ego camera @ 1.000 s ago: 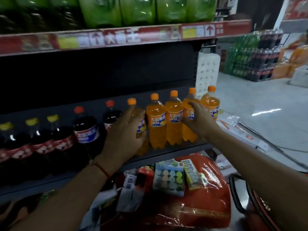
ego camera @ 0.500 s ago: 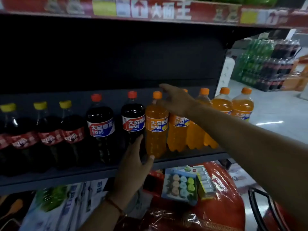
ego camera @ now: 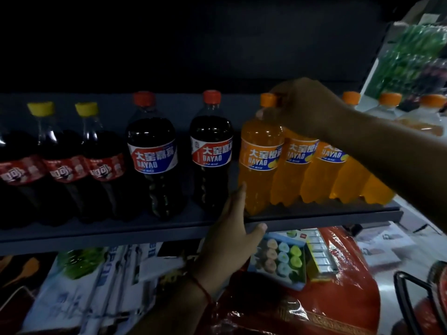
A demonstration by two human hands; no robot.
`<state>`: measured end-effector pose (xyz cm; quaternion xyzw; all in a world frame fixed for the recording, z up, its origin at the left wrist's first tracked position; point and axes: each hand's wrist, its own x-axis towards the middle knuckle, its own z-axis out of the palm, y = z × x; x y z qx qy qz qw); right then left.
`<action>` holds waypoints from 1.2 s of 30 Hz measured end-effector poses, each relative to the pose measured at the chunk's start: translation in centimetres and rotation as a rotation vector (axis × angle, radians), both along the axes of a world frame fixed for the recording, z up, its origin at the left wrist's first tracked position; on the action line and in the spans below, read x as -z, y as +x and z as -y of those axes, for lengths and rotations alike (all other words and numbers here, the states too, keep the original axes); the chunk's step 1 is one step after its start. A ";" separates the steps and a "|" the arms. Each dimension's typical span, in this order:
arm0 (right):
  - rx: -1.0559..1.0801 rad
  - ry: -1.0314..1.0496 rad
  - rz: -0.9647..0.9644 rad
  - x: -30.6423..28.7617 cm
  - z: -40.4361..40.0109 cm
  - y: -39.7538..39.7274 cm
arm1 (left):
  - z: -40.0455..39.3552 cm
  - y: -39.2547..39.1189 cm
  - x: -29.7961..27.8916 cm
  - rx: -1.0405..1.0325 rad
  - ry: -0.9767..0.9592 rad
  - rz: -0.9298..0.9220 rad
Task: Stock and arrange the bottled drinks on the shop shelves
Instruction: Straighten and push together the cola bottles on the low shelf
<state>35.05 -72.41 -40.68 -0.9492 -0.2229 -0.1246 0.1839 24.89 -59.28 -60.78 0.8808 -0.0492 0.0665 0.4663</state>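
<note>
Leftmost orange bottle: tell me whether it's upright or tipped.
Tipped: the orange bottle leans right, cap toward the right hand at its neck.

Single head-worn wide-angle view, looking forward and slightly down, close to a dark shelf (ego camera: 169,228) at about chest height, bottle row (ego camera: 210,151) filling mid-frame, shop floor at far right edge

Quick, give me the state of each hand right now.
Left hand: open, fingers straight, fingertips touching the base of the first orange soda bottle.
Right hand: grip closed around that same bottle's neck, just below the cap.
</note>
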 end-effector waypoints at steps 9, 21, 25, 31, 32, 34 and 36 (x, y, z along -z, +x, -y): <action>-0.158 0.037 0.096 -1.5 -6.6 -3.0 | -8.9 -3.8 -3.0 -0.598 -0.060 0.529; -0.121 -0.156 0.011 -1.4 -9.5 -1.9 | -12.4 -1.3 1.6 -0.539 -0.185 0.162; -0.135 -0.155 0.026 -1.5 -9.2 -2.2 | -12.2 -0.7 1.9 -0.538 -0.193 0.145; -0.139 -0.127 0.021 -1.2 -8.8 -2.4 | -11.1 -0.4 1.9 -0.504 -0.175 0.136; -0.131 -0.122 0.021 -1.2 -8.8 -2.4 | -11.0 -0.4 2.0 -0.502 -0.173 0.135; -0.118 -0.120 0.009 -1.0 -8.6 -2.4 | -10.9 -0.6 1.9 -0.481 -0.162 0.137; -0.104 -0.126 0.014 -0.7 -8.7 -2.6 | -11.1 -1.5 1.5 -0.443 -0.116 0.137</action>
